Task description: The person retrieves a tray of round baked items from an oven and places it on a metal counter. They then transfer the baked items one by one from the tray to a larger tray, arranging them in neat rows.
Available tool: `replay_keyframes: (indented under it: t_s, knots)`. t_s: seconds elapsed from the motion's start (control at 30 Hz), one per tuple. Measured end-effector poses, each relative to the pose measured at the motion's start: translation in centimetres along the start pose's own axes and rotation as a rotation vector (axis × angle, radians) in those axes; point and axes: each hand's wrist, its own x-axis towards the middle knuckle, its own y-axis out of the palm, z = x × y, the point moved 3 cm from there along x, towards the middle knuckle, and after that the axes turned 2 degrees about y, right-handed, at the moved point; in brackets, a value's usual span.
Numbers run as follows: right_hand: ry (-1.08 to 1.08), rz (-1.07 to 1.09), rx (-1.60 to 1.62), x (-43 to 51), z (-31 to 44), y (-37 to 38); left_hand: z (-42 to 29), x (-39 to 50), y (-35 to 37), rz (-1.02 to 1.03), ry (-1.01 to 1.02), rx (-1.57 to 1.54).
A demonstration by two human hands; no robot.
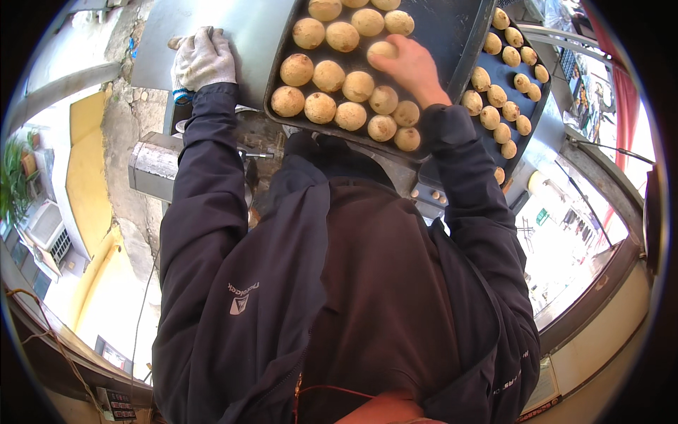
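My right hand (410, 66) is bare and has its fingers around a pale round baked bun (382, 53), above a dark metal baking tray (442, 32). Rows of similar buns (328, 76), browned in spots, sit on the tray to the left of and below this hand. My left hand (204, 61) wears a white knit glove and rests, fingers bent, at the stainless steel surface (249, 32) left of the tray. Blue trim shows by its wrist. Whether the glove closes on anything is hidden.
A second dark tray (511, 79) with several buns stands to the right. Lower down, a further tray (431, 195) is partly hidden by my right arm. A grey metal box (153, 167) stands below my left hand. Window frames (598, 169) curve along the right side.
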Motion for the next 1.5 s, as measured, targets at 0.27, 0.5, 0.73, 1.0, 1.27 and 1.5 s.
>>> replay_keyframes:
  t_s: [0.27, 0.5, 0.73, 1.0, 1.27, 1.5]
  knots:
    - [-0.129, 0.285, -0.166, -8.0, -9.5, -5.0, -0.1, 0.0, -0.1, 0.018, -0.001, -0.010]
    - [-0.076, 0.158, -0.135, -6.7, -8.9, -4.8, -0.2, 0.1, -0.3, 0.073, -0.033, -0.003]
    - [-0.574, -0.396, -0.223, 2.5, 0.6, -3.5, 0.0, 0.0, -0.1, 0.079, -0.041, 0.021]
    - [-0.434, -0.147, -0.313, 0.5, 0.2, -2.5, 0.4, -0.6, 0.6, 0.004, -0.039, 0.011]
    - [-0.385, 0.011, -0.050, -4.3, -1.5, -1.9, 0.7, -0.6, 0.9, -0.031, -0.023, 0.030]
    - [-0.464, 0.218, -0.121, -3.1, -2.9, -2.2, 0.6, -0.7, 0.9, -0.022, -0.051, 0.015]
